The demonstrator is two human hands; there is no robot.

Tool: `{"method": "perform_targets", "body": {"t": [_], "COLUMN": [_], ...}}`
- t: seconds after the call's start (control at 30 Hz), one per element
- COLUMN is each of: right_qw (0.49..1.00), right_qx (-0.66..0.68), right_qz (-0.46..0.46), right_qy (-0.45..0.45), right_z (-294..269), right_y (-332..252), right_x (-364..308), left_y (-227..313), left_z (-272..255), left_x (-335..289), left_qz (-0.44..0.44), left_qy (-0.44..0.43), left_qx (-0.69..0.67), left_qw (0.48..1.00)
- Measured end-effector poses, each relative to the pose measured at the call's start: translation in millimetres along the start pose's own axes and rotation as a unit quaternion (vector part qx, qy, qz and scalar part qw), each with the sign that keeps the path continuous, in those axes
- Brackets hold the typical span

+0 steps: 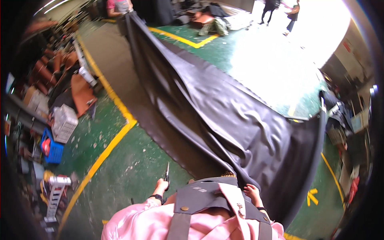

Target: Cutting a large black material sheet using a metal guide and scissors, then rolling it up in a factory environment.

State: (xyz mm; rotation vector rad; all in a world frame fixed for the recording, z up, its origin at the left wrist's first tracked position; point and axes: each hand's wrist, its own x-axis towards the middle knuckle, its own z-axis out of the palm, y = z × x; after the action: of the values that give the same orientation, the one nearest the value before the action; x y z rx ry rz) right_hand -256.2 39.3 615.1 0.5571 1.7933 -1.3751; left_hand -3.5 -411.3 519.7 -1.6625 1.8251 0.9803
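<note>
A large dark grey, leather-like sheet (224, 120) stretches across the floor in front of me, lifted in long folds. At its near edge my right hand (252, 193) is closed with fingers curled on the material. My left hand (161, 185), off to the left of the sheet, grips a pair of scissors (167, 173) whose blades point away from me. At the far upper left another person's hand (129, 9) holds up the sheet's far end. On the right, the sheet's side rises in a curve beside a thin upright rod (322, 103).
Yellow lines (108, 150) mark the green floor (140, 160). A blue basket (52, 148), a white crate (65, 123) and brown leather pieces (82, 94) crowd the left. Material heaps (214, 20) lie at the back. Two people (294, 16) stand in the bright doorway.
</note>
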Motion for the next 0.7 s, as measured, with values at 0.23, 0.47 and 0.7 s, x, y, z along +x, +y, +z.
{"method": "perform_targets", "body": {"t": [0.23,0.47,0.7], "right_qw": [0.996,0.999,0.999], "right_qx": [-0.088,-0.036,-0.035], "right_qz": [-0.013,-0.006,-0.012], "right_qy": [-0.027,-0.019,0.000], "right_z": [-8.3,-6.9,-2.1], "right_y": [1.9,-5.9,-13.2], "right_x": [5.2,18.7,16.7], "left_y": [10.3,-14.4,-25.4], "left_z": [-6.5,6.5,11.6], "left_x": [-26.7,-15.9,-14.4], "left_qz": [-0.028,-0.046,-0.022], "left_qy": [0.028,0.005,0.025], "left_qx": [-0.028,-0.033,-0.042], "left_qw": [0.999,0.998,0.999]}}
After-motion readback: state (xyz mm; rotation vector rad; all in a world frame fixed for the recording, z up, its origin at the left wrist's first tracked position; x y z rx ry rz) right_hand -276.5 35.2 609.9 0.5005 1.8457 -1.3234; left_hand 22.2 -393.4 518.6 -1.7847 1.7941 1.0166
